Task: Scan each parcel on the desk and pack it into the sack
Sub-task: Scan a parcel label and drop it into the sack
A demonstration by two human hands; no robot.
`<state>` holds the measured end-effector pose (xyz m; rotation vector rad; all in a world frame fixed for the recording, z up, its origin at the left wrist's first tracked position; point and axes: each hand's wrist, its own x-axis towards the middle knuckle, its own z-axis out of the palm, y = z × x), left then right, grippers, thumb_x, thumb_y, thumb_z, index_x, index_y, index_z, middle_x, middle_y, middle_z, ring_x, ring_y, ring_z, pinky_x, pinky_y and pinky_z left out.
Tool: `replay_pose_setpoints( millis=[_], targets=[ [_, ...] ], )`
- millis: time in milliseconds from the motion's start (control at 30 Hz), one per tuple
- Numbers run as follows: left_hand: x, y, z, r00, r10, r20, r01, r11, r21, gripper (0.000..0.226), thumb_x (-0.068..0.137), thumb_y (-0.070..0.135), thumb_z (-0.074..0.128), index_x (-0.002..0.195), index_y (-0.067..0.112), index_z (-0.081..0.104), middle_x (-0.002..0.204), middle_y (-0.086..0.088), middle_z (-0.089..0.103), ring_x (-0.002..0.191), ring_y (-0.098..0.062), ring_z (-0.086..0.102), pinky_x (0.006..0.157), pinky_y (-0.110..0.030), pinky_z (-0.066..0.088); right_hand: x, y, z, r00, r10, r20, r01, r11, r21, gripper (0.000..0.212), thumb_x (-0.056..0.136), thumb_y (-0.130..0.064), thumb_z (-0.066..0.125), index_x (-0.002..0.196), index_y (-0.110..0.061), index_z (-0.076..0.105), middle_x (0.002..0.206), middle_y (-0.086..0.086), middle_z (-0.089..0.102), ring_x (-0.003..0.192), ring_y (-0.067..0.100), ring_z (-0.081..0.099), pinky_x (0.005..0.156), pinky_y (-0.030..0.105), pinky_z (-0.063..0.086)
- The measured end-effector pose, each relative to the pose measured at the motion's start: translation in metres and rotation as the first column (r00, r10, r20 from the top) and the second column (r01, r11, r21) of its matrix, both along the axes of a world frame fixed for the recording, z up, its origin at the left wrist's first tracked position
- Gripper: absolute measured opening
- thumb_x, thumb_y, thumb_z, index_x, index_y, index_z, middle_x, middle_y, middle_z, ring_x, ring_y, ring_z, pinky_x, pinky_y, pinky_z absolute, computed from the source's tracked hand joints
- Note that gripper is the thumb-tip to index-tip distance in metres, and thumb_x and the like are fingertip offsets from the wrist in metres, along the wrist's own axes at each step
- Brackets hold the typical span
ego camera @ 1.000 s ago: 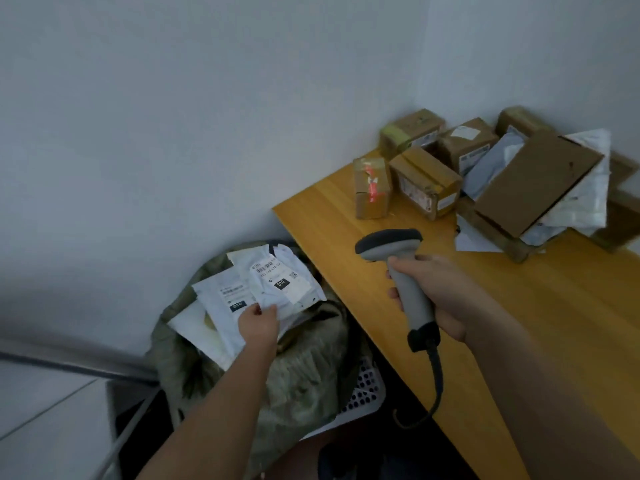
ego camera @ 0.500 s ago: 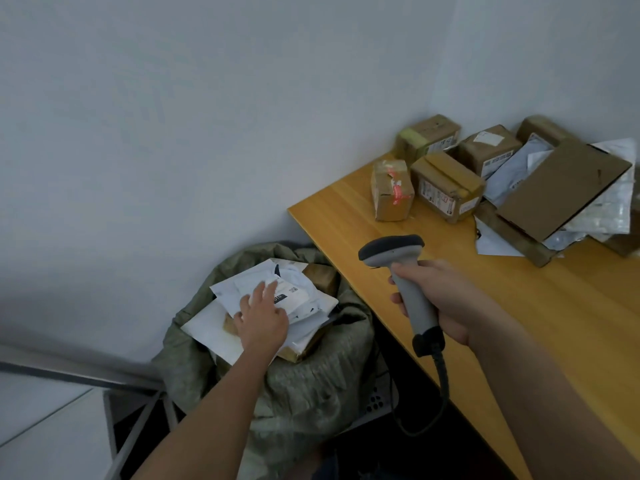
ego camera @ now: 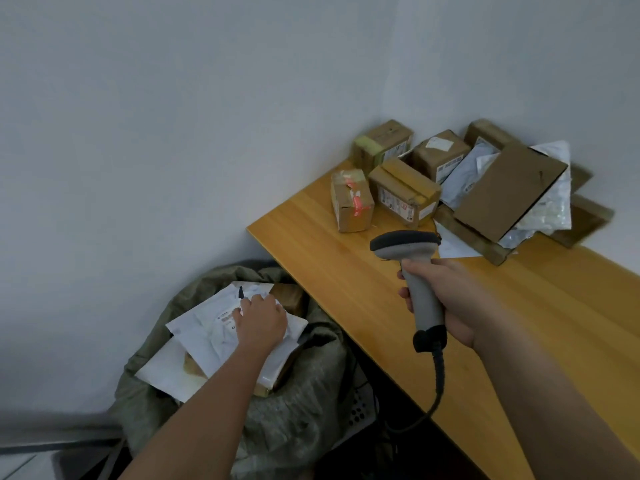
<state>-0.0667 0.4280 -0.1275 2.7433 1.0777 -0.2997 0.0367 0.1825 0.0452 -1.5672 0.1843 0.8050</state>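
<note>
My left hand (ego camera: pixel 260 320) presses flat on a white mailer parcel (ego camera: pixel 211 327) lying on top of the pile in the grey-green sack (ego camera: pixel 294 410) left of the desk. My right hand (ego camera: pixel 446 299) grips a grey barcode scanner (ego camera: pixel 408 251) above the wooden desk (ego camera: pixel 381 323), its head pointing left. At the desk's far corner sit several brown cardboard parcels: one with red tape (ego camera: pixel 351 200), a long one (ego camera: pixel 403 192), and others behind (ego camera: pixel 382 143). White and grey mailers (ego camera: pixel 550 199) lie under a flat cardboard piece (ego camera: pixel 512 192).
The white wall (ego camera: pixel 207 133) runs close behind the sack and desk. A white perforated basket (ego camera: pixel 360 410) sits under the desk edge by the sack. The scanner's cable (ego camera: pixel 438 386) hangs down over the desk's front edge. A metal rail (ego camera: pixel 59 441) crosses the lower left.
My left hand lowered the white mailer from above the sack onto the pile inside and now presses it down. The scanner hand stayed in place while the view shifted.
</note>
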Motion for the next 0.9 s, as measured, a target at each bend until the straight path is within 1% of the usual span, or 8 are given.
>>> replay_pose_setpoints(
  millis=[200, 333, 433, 533, 667, 767, 833, 900],
  targets=[
    [0.065, -0.009, 0.008, 0.999, 0.002, 0.037, 0.0, 0.998, -0.062, 0.03, 0.1, 0.029, 0.033, 0.113, 0.014, 0.055, 0.124, -0.009, 0.052, 0.12, -0.029, 0.042, 0.101, -0.045, 0.032, 0.061, -0.001, -0.003, 0.997, -0.081, 0.015, 0.08, 0.994, 0.076, 0.017, 0.096, -0.018, 0.061, 0.104, -0.004, 0.06, 0.098, 0.014, 0.057, 0.068, 0.018, 0.059, 0.062, 0.032, 0.05],
    [0.126, -0.022, 0.016, 0.99, -0.027, 0.138, 0.044, 0.992, -0.119, 0.036, 0.098, 0.025, 0.038, 0.132, 0.014, 0.042, 0.134, -0.01, 0.043, 0.123, -0.03, 0.039, 0.103, -0.046, 0.033, 0.106, -0.003, -0.017, 0.992, -0.122, 0.014, 0.12, 0.987, 0.109, 0.018, 0.096, -0.021, 0.062, 0.107, -0.007, 0.06, 0.101, 0.012, 0.057, 0.069, 0.016, 0.06, 0.06, 0.03, 0.051],
    [0.178, -0.034, 0.018, 0.974, -0.096, 0.203, 0.117, 0.989, -0.089, 0.057, 0.098, 0.025, 0.043, 0.15, 0.025, 0.02, 0.154, -0.013, 0.019, 0.135, -0.037, 0.029, 0.107, -0.048, 0.031, 0.135, -0.007, -0.032, 0.991, -0.137, 0.001, 0.136, 0.986, 0.098, 0.024, 0.096, -0.023, 0.061, 0.112, -0.005, 0.06, 0.095, 0.012, 0.056, 0.063, 0.013, 0.06, 0.056, 0.026, 0.051],
    [0.227, -0.042, 0.014, 0.955, -0.201, 0.219, 0.213, 0.977, -0.031, 0.068, 0.096, 0.028, 0.047, 0.151, 0.041, 0.01, 0.159, -0.009, 0.005, 0.138, -0.041, 0.023, 0.107, -0.052, 0.031, 0.159, -0.015, -0.048, 0.987, -0.157, -0.027, 0.158, 0.985, 0.063, 0.027, 0.096, -0.025, 0.06, 0.114, -0.005, 0.06, 0.09, 0.013, 0.058, 0.065, 0.015, 0.059, 0.056, 0.027, 0.05],
    [0.277, -0.049, 0.002, 0.943, -0.266, 0.198, 0.27, 0.963, 0.006, 0.059, 0.096, 0.045, 0.048, 0.147, 0.049, 0.018, 0.161, -0.005, -0.006, 0.14, -0.046, 0.016, 0.11, -0.058, 0.027, 0.178, -0.031, -0.066, 0.985, -0.167, -0.054, 0.169, 0.985, 0.028, 0.026, 0.097, -0.026, 0.06, 0.112, -0.005, 0.061, 0.084, 0.012, 0.06, 0.067, 0.017, 0.058, 0.056, 0.027, 0.049],
    [0.297, -0.047, -0.008, 0.963, -0.242, 0.121, 0.252, 0.965, -0.074, 0.06, 0.093, 0.049, 0.054, 0.145, 0.051, 0.024, 0.161, -0.002, -0.014, 0.141, -0.048, 0.011, 0.11, -0.062, 0.024, 0.184, -0.043, -0.076, 0.982, -0.173, -0.078, 0.174, 0.985, 0.017, 0.026, 0.097, -0.027, 0.06, 0.111, -0.006, 0.062, 0.08, 0.011, 0.06, 0.067, 0.019, 0.057, 0.06, 0.03, 0.049],
    [0.303, -0.046, -0.011, 0.977, -0.182, 0.108, 0.196, 0.969, -0.147, 0.058, 0.09, 0.047, 0.061, 0.14, 0.048, 0.032, 0.161, -0.003, -0.006, 0.138, -0.049, 0.018, 0.108, -0.063, 0.028, 0.186, -0.051, -0.08, 0.979, -0.184, -0.084, 0.187, 0.982, 0.024, 0.026, 0.096, -0.027, 0.06, 0.111, -0.006, 0.062, 0.08, 0.01, 0.06, 0.07, 0.02, 0.057, 0.064, 0.033, 0.049],
    [0.301, -0.049, -0.012, 0.977, -0.101, 0.186, 0.13, 0.979, -0.156, 0.044, 0.089, 0.045, 0.062, 0.128, 0.036, 0.042, 0.153, -0.007, 0.016, 0.128, -0.049, 0.033, 0.102, -0.062, 0.033, 0.187, -0.058, -0.082, 0.976, -0.201, -0.085, 0.204, 0.979, 0.03, 0.025, 0.096, -0.026, 0.061, 0.111, -0.008, 0.063, 0.081, 0.01, 0.061, 0.073, 0.021, 0.058, 0.067, 0.035, 0.049]
  ],
)
